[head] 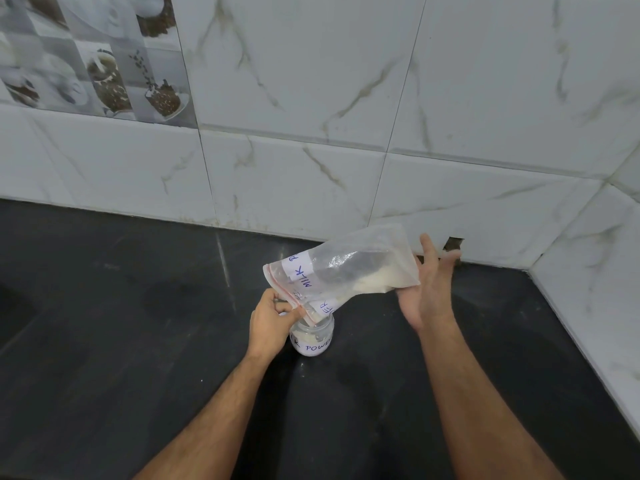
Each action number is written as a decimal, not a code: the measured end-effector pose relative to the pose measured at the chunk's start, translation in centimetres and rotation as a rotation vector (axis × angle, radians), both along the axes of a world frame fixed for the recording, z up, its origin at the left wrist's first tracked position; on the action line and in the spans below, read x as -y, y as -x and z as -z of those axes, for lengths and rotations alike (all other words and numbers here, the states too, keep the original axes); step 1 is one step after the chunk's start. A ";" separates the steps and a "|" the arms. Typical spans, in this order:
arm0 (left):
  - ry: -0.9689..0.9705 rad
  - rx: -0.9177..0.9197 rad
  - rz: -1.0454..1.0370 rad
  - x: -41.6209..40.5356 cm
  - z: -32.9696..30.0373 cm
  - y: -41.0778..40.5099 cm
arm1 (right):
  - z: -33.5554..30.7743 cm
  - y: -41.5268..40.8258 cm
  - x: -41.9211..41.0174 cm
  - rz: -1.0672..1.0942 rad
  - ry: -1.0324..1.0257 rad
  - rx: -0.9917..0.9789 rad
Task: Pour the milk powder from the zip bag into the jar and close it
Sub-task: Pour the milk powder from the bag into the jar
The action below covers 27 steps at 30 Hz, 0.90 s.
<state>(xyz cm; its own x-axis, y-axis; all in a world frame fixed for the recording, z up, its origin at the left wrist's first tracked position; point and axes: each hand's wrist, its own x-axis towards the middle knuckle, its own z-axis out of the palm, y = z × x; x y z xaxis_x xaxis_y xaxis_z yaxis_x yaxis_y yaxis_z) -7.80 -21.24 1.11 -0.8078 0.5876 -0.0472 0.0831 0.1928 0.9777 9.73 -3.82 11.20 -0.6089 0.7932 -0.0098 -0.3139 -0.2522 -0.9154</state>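
worktop (104,323): black polished stone, faint smudges | back wall (311,81): white marble-look tiles, grey-gold veins | decorative tiles (90,53): coffee cups and beans, upper left | side wall (595,271): matching tiles, right corner | light: dim, even

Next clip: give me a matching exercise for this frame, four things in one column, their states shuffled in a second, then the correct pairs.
Column one:
1. zip bag
2. jar
3. left hand
4. right hand

Column two:
A. stands upright on the dark counter, lid off, some powder inside
B. open palm at the bag's raised bottom end
C. tilted, mouth down over the jar
D. pinches the bag's mouth edge beside the jar

Pairs: 1-C, 2-A, 3-D, 4-B
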 end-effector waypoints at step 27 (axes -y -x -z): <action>-0.025 -0.057 0.093 0.5 -0.2 0.2 | -3.1 0.5 -0.5 0.178 -0.664 0.511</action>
<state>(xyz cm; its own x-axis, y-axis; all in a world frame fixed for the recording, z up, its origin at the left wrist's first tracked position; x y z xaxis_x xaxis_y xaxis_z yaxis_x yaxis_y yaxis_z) -8.03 -21.71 1.29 -0.7510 0.6602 0.0133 0.1553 0.1571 0.9753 9.18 -3.32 14.28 -0.5222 0.8150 0.2512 0.1937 0.4002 -0.8957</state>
